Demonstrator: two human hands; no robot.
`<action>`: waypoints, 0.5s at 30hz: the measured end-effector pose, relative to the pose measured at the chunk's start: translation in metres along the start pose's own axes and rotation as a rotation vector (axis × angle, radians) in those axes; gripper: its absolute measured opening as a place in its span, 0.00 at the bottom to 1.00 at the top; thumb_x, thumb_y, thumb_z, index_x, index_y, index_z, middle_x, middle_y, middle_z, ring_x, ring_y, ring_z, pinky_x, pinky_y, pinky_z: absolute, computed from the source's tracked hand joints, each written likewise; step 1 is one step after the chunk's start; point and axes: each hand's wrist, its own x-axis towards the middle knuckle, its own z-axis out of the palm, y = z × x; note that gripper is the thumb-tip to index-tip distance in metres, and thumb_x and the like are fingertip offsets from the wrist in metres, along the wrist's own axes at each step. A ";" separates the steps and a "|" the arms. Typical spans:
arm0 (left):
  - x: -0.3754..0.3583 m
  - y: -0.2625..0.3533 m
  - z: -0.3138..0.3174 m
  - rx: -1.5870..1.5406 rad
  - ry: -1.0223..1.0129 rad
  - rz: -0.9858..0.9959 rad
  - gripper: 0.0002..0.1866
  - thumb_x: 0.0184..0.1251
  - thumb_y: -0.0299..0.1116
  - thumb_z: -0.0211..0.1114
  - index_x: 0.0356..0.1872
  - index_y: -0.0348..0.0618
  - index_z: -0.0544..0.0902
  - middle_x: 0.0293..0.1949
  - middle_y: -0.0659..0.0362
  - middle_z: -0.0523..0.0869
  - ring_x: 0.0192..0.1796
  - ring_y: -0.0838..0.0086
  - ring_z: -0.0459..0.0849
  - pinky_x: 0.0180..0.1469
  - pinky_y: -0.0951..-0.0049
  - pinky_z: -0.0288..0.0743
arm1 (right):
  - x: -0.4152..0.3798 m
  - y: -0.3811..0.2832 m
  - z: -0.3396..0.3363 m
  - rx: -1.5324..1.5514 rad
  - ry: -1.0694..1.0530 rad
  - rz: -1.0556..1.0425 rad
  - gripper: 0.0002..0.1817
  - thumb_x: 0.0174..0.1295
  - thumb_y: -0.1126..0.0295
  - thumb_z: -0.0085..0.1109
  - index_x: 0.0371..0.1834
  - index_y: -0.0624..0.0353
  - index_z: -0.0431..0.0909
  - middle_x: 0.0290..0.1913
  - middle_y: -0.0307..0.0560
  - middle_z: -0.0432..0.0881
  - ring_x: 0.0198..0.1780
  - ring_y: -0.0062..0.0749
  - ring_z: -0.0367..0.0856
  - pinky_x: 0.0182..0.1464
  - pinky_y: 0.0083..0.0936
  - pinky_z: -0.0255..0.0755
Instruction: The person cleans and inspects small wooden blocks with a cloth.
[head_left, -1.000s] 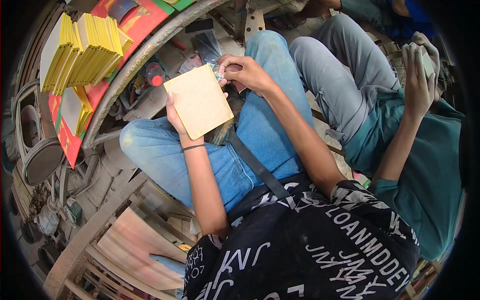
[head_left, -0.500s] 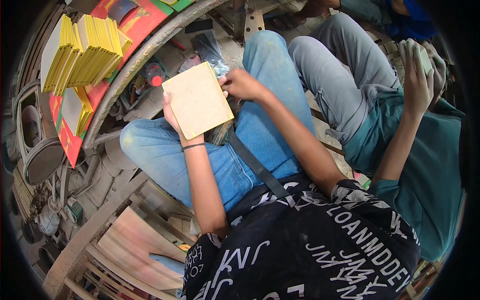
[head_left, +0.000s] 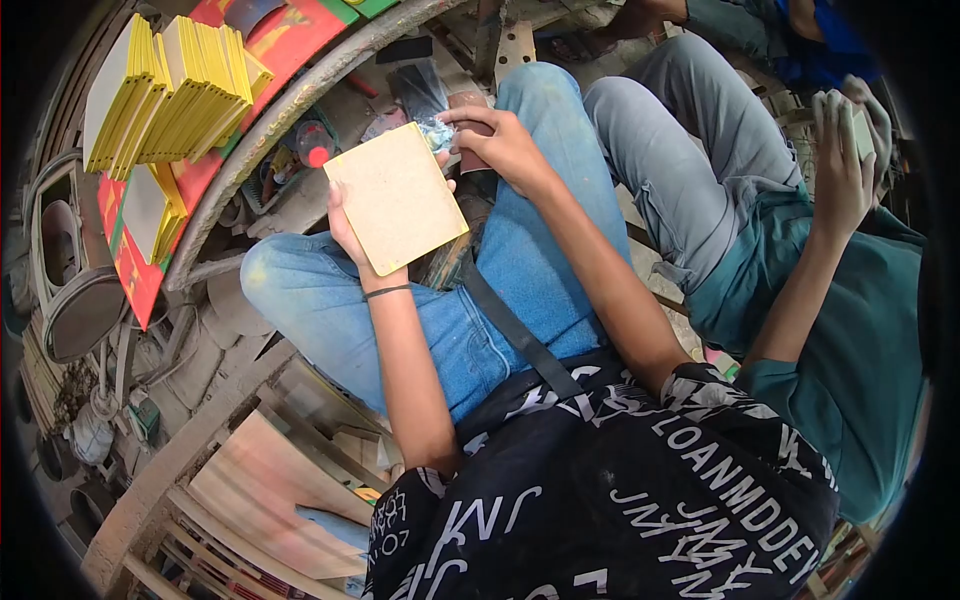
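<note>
A square tan board (head_left: 397,200) with yellow edges lies tilted over my lap. My left hand (head_left: 345,222) grips it from beneath, with the thumb on its left edge and fingertips showing at the right edge. Just beyond the board's upper right corner is my right hand (head_left: 497,145), its fingers bent around a reddish-brown piece (head_left: 472,158) that is partly hidden by them. Past that hand lies a clear plastic bag (head_left: 418,92).
Stacks of yellow-edged boards (head_left: 165,95) stand on a red table (head_left: 290,45) at upper left. A red-capped bottle (head_left: 315,150) lies near its curved rim. To the right sits a co-worker in a green shirt (head_left: 830,340), hands raised. A wooden bench (head_left: 150,500) is at lower left.
My right hand has moved slightly up and right, off the board's edge, and the reddish-brown piece now shows by it. My left hand still holds the board.
</note>
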 end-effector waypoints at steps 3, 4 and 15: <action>-0.002 0.000 0.000 -0.015 0.014 0.008 0.48 0.61 0.64 0.51 0.70 0.31 0.55 0.65 0.32 0.62 0.65 0.29 0.64 0.58 0.31 0.65 | 0.001 0.002 0.001 0.040 -0.015 -0.096 0.16 0.60 0.74 0.57 0.51 0.66 0.80 0.39 0.43 0.83 0.38 0.20 0.82 0.38 0.17 0.78; -0.002 0.001 0.000 -0.015 0.015 0.007 0.48 0.61 0.64 0.51 0.70 0.31 0.55 0.65 0.32 0.62 0.65 0.29 0.64 0.58 0.31 0.65 | 0.001 0.001 0.002 0.085 0.015 -0.052 0.16 0.60 0.72 0.58 0.50 0.66 0.80 0.38 0.43 0.83 0.36 0.19 0.81 0.36 0.16 0.78; 0.000 -0.004 -0.001 0.076 -0.012 -0.068 0.48 0.62 0.62 0.51 0.70 0.29 0.54 0.65 0.30 0.63 0.64 0.31 0.66 0.60 0.32 0.64 | 0.003 0.009 -0.002 0.153 0.039 0.013 0.06 0.57 0.77 0.61 0.37 0.64 0.80 0.28 0.36 0.78 0.27 0.15 0.76 0.29 0.14 0.75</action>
